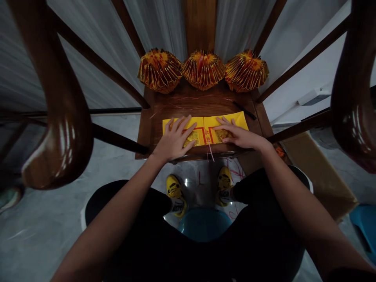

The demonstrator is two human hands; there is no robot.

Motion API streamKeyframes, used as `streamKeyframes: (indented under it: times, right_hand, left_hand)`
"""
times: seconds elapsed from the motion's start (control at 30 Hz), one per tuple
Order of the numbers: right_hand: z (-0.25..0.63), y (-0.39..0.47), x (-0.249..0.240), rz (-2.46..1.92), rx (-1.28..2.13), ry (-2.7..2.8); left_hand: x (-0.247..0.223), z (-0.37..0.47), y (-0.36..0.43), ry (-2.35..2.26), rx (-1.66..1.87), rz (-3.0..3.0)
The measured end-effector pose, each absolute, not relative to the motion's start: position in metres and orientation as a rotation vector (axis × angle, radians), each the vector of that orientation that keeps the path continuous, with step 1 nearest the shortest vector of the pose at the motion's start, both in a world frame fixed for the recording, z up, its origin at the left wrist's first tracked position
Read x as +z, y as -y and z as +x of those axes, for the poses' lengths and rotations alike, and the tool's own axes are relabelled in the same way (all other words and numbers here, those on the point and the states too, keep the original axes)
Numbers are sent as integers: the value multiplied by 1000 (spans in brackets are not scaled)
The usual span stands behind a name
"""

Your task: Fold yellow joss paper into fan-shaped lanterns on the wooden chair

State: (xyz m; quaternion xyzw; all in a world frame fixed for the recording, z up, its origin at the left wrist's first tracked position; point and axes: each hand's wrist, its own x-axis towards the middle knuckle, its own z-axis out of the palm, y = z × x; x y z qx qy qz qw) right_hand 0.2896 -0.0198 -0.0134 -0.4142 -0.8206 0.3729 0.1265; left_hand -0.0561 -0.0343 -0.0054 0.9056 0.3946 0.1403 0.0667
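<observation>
A stack of yellow joss paper (170, 122) with red print and gold patches lies across the front of a wooden chair seat. A pink string (210, 150) runs round its middle and hangs over the seat's front edge. My left hand (175, 137) rests on the left half of the paper with fingers spread. On the right half lies my right hand (238, 134), its fingers stretched out and apart. Neither hand grasps anything.
Three pleated gold and red paper bundles (202, 70) stand at the back of the seat (188, 102). A dark stick-like tool (245, 110) lies at right. Curved armrests (63, 137) flank me. A cardboard box (320, 172) and a blue stool (364, 223) are on the right.
</observation>
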Motion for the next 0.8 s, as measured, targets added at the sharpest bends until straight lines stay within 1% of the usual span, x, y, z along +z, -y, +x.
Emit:
streamKeyframes:
  times: [0.13, 0.23, 0.43, 0.67, 0.8]
  right_hand:
    - [286, 22, -8, -1219, 1101, 2409]
    - [282, 29, -3, -1183, 1037, 2445]
    - [269, 54, 0, -1068, 670, 2412]
    - [259, 74, 2, -996, 569, 2433]
    - [254, 88, 3, -1005, 522, 2493]
  left_hand:
    - [0, -42, 44, -967, 351, 2797]
    - [-1, -34, 51, -842, 318, 2808]
    - [-11, -16, 73, -975, 469, 2777]
    - [-17, -7, 76, -1006, 456, 2751]
    - [-17, -7, 76, -993, 512, 2700]
